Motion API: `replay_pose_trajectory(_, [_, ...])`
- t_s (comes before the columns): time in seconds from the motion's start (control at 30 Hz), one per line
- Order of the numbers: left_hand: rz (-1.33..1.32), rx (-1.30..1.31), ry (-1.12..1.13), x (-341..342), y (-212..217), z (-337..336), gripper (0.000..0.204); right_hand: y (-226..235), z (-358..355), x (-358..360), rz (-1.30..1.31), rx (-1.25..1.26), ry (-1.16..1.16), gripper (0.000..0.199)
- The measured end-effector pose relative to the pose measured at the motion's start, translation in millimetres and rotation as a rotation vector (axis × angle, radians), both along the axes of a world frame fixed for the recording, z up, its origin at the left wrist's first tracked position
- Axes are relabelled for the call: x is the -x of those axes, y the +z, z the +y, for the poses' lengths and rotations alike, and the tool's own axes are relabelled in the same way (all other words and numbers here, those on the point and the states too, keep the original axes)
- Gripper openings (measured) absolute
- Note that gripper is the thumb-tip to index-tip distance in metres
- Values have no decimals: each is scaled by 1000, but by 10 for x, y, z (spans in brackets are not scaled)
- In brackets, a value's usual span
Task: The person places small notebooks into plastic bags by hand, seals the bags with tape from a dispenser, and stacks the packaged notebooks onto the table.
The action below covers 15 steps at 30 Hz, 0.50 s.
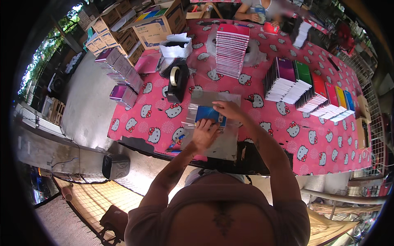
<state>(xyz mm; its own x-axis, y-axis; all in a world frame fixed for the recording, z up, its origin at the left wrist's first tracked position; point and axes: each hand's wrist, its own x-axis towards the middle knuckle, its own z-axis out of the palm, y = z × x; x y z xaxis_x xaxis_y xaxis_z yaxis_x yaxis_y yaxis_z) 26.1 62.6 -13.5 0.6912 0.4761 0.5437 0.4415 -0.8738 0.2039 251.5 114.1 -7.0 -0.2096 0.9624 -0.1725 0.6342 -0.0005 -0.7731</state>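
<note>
A blue spiral notebook (204, 111) lies on clear plastic wrap (226, 144) at the table's near edge. My left hand (205, 133) presses on the notebook's near side with bent fingers, closed over its edge. From the right, my right hand (228, 110) reaches to the notebook's far right corner, thumb and fingers closed on the clear plastic there. Just beyond them stands a black tape dispenser (176, 92) with a roll of tape (174, 76). Near my left forearm lies a small blue and orange tool (175, 142), its kind unclear.
A tall notebook stack (232, 53) stands mid-table. Coloured notebook stacks (295, 84) line the right, purple-topped ones (123, 92) the left edge. Behind are a white container (175, 47) and cardboard boxes (158, 30). A person (258, 12) sits across the table, holding a jar (259, 14).
</note>
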Motion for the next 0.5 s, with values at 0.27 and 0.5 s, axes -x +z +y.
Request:
replay_pose_trajectory(0.27, [-310,853,339,255,18,227,34,709,-212,-301,370,581,-145,78])
replay_pose_trajectory(0.5, [-376,-94,547,1052,-45,1512,34,1164,-824,110,-324,-780,286,37])
